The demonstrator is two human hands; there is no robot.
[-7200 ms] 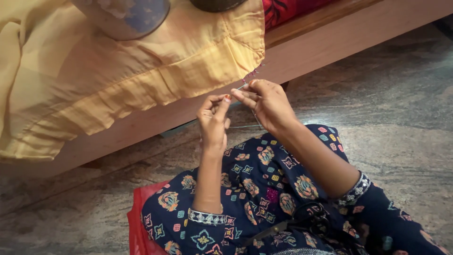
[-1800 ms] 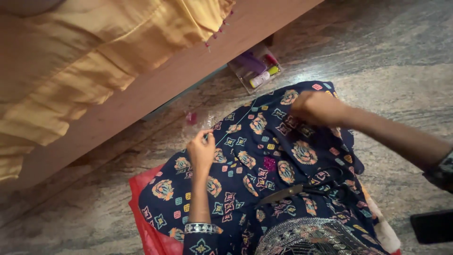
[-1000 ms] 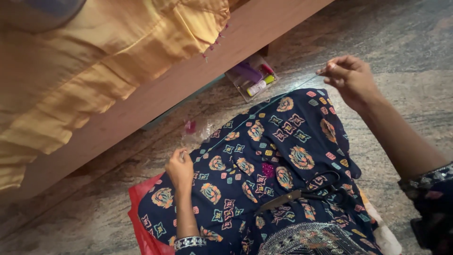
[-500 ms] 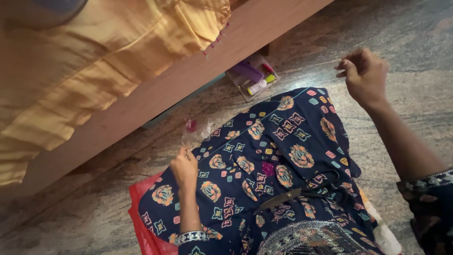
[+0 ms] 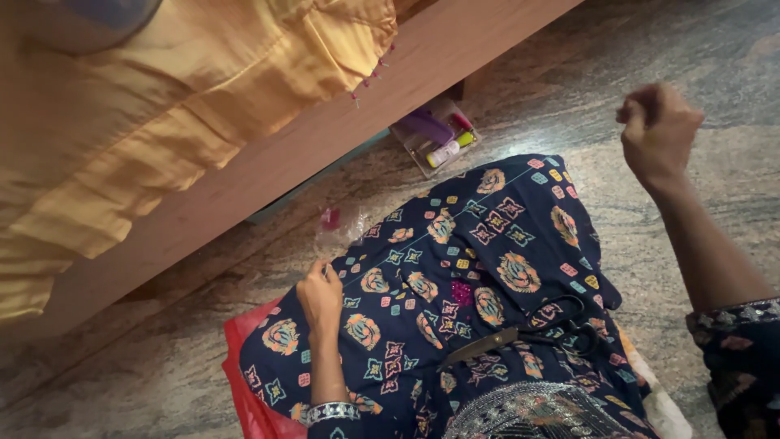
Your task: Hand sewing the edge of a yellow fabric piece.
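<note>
A: Seated on a stone floor (image 5: 715, 187), a person draws the right hand (image 5: 660, 130) up and out toward two o'clock, fingers pinched shut. Half a second ago it sat lower and nearer the lap; the arm has since stretched further. A faint pale line runs from the lap toward that hand, likely a thread (image 5: 487, 189) being pulled taut, though it is too thin to be sure.

B: And the left hand (image 5: 322, 297)?

A: It rests at eight o'clock on the dark patterned cloth (image 5: 487, 244) over the knees, fingers curled closed, apparently pinching the cloth near the thread's other end. It has hardly moved, so the pull reads as one stitch drawn through.

B: Anything else on the lap?

A: Black-handled scissors (image 5: 520, 333) lie at five o'clock, beside a small magenta sequin patch (image 5: 461, 293).

B: Packages?

A: A clear rectangular plastic box (image 5: 435, 138) at twelve o'clock, tucked by the wooden bed frame (image 5: 268, 175), holds small purple, white and yellow tubes (no label legible). A clear packet with something pink (image 5: 337, 221) lies at ten o'clock. Orange-yellow fabric (image 5: 187, 106) hangs above; red fabric (image 5: 248, 398) shows under the lap.
</note>
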